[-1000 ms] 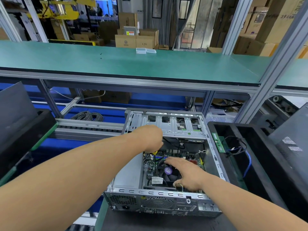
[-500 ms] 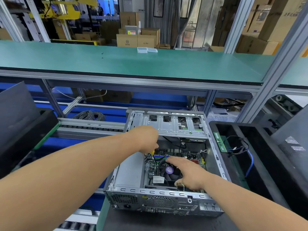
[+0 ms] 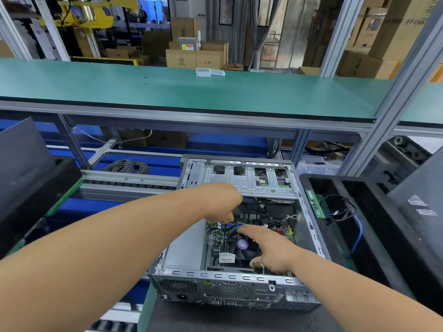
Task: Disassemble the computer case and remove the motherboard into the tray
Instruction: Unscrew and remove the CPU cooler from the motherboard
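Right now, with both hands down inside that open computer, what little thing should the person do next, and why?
Probably pull free the connector that the left hand seems to pinch at the motherboard's far edge, while the right hand steadies things over the CPU fan. Cables still run across the board inside the computer case, so it likely cannot lift out to the black tray yet.

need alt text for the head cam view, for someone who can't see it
Both hands reach into an open computer case on a workbench: the left hand grips a thin yellow-tipped tool over the motherboard, and the right hand rests on the cooler fan, forefinger extended. A black tray on the right holds a green memory stick and loose cables.
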